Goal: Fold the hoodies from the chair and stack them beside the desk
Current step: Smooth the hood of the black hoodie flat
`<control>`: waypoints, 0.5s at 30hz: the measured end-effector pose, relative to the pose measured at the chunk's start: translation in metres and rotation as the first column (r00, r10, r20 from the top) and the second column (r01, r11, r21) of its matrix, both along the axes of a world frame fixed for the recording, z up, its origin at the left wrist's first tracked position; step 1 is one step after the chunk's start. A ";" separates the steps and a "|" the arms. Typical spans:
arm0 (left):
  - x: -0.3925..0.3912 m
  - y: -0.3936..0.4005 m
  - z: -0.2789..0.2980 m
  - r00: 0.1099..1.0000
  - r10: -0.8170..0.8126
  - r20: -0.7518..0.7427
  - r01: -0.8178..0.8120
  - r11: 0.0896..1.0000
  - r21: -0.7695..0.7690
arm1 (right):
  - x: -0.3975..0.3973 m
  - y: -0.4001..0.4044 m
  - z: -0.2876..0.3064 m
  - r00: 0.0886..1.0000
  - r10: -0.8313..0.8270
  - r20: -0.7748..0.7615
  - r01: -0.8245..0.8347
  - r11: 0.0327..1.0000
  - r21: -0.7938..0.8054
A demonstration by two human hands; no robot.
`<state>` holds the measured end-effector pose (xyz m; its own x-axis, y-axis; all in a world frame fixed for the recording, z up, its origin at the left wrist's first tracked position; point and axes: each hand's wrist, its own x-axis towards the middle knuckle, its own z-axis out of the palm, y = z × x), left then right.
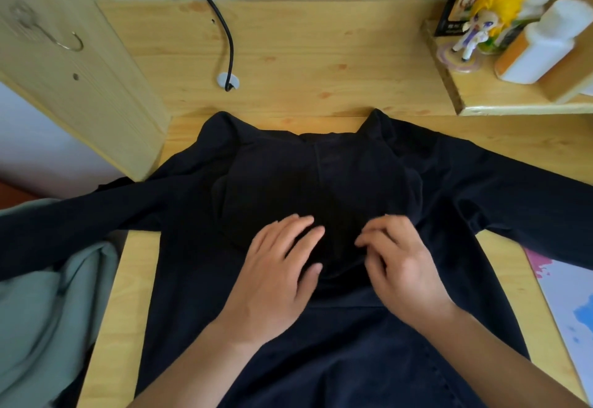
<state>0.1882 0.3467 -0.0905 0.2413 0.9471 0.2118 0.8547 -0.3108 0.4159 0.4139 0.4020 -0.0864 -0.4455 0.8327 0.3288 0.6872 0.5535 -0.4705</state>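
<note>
In the head view the dark hoodie (321,183) lies spread on the wooden desk (288,64), its sleeves and hem cut off by the frame and its folds lost in blackness. The left hand (276,279) rests flat on the hood with fingers straight, while the right hand (401,266) beside it curls its fingertips into the fabric.

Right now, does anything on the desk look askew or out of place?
Mostly tidy. The dark hoodie lies flat under both hands, but its left sleeve trails off the desk edge over a green garment.
</note>
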 end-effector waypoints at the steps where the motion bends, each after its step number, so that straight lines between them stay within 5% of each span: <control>1: 0.008 0.005 0.002 1.000 0.020 0.001 -0.020 1.000 -0.014 | -0.006 0.005 0.008 0.999 -0.014 -0.044 0.014 1.000 -0.001; 4: 0.025 0.006 -0.005 0.996 0.056 -0.073 -0.057 0.998 -0.002 | -0.011 0.010 0.011 0.998 0.056 0.036 -0.055 0.998 -0.034; 8: 0.028 -0.010 -0.015 0.998 0.067 -0.018 -0.061 0.970 0.235 | 0.006 -0.006 -0.001 0.999 0.001 0.046 0.000 1.000 -0.014; 11: 0.032 -0.014 -0.025 0.984 0.157 -0.085 -0.144 0.980 0.140 | 0.000 -0.021 -0.016 0.998 0.013 0.066 -0.011 0.999 -0.032; 15: 0.040 0.003 -0.031 0.929 0.357 -0.103 -0.360 0.933 -0.019 | -0.025 -0.020 -0.037 0.966 -0.246 0.076 0.257 0.937 -0.235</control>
